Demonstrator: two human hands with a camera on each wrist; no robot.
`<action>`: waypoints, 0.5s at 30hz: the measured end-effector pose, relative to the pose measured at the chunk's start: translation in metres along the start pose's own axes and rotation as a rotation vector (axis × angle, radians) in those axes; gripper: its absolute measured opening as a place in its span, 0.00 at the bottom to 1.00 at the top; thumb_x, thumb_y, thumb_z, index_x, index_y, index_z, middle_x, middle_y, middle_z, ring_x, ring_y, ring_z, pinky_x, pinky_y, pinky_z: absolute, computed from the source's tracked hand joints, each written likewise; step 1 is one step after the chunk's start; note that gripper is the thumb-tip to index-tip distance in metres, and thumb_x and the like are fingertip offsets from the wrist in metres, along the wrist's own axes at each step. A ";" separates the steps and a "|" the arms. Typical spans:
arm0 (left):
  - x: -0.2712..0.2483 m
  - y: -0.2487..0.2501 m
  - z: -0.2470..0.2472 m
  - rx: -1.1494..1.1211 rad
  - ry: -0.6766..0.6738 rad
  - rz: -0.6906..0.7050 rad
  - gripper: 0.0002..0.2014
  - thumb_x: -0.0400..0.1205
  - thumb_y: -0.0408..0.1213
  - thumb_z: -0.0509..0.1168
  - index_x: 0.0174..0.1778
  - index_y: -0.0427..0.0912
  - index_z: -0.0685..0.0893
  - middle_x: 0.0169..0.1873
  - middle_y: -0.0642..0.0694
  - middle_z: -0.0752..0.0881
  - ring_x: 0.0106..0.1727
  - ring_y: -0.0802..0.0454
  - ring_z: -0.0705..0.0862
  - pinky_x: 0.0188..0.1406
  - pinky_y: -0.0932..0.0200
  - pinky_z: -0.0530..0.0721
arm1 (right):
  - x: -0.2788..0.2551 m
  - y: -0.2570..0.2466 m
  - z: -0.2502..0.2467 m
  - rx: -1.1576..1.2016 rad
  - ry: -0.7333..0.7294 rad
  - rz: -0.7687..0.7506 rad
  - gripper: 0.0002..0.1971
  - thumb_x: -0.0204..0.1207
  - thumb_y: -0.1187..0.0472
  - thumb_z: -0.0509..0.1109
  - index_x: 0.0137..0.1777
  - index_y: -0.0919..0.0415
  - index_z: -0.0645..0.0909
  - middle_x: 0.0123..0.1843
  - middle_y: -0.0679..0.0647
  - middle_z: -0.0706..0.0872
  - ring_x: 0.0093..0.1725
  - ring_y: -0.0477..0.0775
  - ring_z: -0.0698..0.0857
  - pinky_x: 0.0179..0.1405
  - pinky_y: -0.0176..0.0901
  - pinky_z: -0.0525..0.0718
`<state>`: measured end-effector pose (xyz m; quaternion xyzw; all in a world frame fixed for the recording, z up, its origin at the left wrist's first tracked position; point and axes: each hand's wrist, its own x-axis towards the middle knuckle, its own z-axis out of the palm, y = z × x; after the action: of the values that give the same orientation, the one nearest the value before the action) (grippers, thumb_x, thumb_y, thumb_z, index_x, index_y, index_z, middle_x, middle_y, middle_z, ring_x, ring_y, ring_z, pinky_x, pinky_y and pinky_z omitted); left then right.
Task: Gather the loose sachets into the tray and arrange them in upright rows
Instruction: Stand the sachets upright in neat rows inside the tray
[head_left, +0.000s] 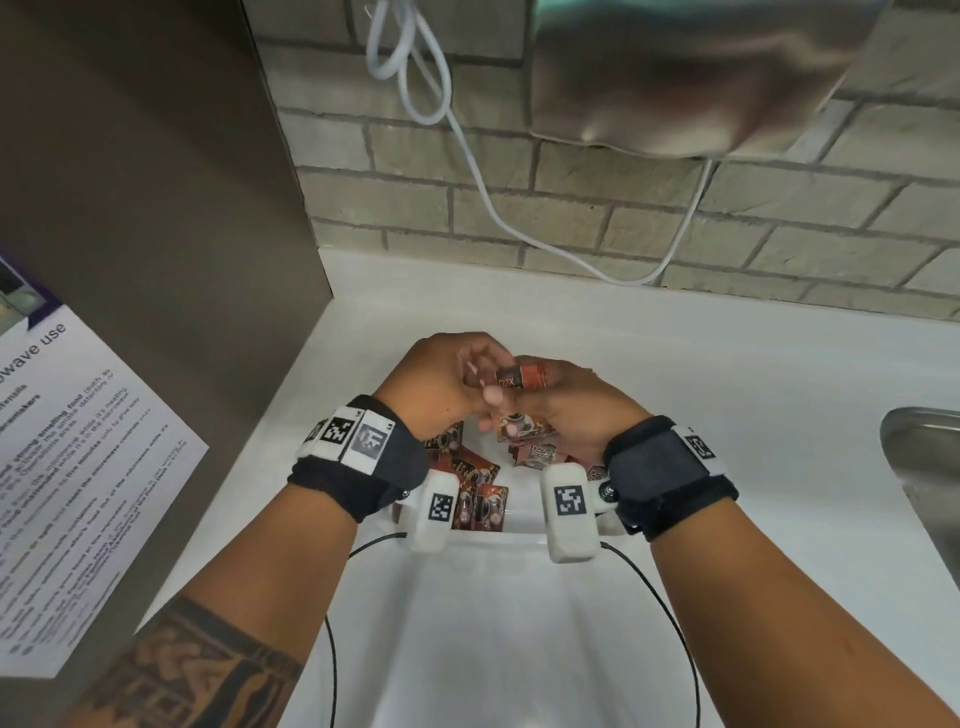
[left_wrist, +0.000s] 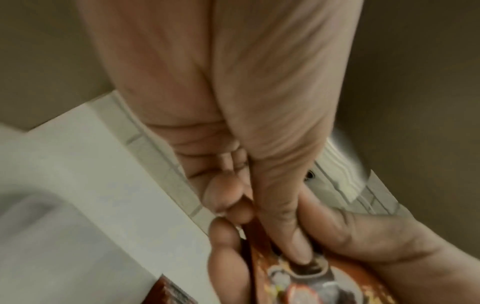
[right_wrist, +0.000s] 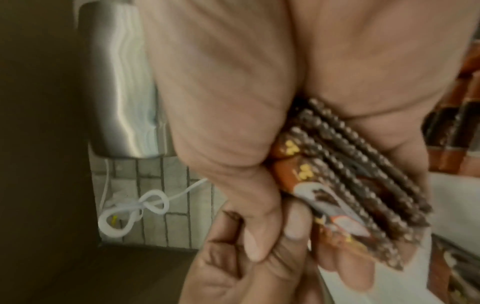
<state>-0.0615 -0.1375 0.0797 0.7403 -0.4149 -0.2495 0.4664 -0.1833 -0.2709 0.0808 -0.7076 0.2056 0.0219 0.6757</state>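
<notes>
Together, both hands meet above the white tray (head_left: 524, 613), each with fingers curled around one shared stack of sachets (head_left: 522, 378). The right hand (head_left: 576, 410) clamps the bundle between thumb and fingers; its wrist view shows several brown-and-orange packets pressed face to face, their crimped edges lined up in a fan. The left hand (head_left: 441, 384) pinches the same stack from the other side, thumb pressed on the printed face of the front packet, as the left wrist view shows. Below the hands, more loose sachets (head_left: 478, 488) lie flat and jumbled at the far end of the tray, some overlapping. The tray sits on a white counter (head_left: 727, 415) against a pale brick wall (head_left: 571, 208). A white cable (head_left: 483, 171) hangs looped on the wall beside a metal dispenser (head_left: 675, 78). A steel sink (head_left: 924, 467) lies at the right, and a printed notice (head_left: 78, 467) is on the brown panel at the left.
</notes>
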 end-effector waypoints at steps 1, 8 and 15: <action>0.000 0.002 -0.001 0.079 0.000 0.035 0.25 0.69 0.34 0.80 0.62 0.53 0.86 0.53 0.49 0.85 0.48 0.46 0.87 0.49 0.46 0.90 | 0.000 0.002 -0.001 0.078 -0.004 -0.004 0.20 0.75 0.58 0.78 0.65 0.63 0.84 0.56 0.63 0.91 0.60 0.66 0.89 0.67 0.60 0.84; -0.003 0.015 0.013 0.443 -0.138 0.296 0.49 0.66 0.46 0.82 0.80 0.68 0.64 0.77 0.60 0.72 0.73 0.59 0.76 0.74 0.46 0.75 | 0.002 -0.004 0.009 0.501 0.060 -0.017 0.11 0.77 0.77 0.67 0.58 0.74 0.81 0.53 0.71 0.84 0.58 0.68 0.84 0.62 0.62 0.82; -0.008 0.018 0.017 0.538 -0.057 0.344 0.42 0.69 0.45 0.79 0.80 0.65 0.69 0.72 0.63 0.78 0.65 0.60 0.82 0.65 0.47 0.82 | -0.005 -0.008 0.013 0.431 0.020 0.015 0.11 0.79 0.77 0.63 0.55 0.66 0.83 0.55 0.66 0.86 0.64 0.66 0.85 0.59 0.61 0.81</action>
<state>-0.0857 -0.1429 0.0878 0.7488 -0.5980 -0.0690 0.2774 -0.1819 -0.2568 0.0885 -0.5453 0.2174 -0.0245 0.8091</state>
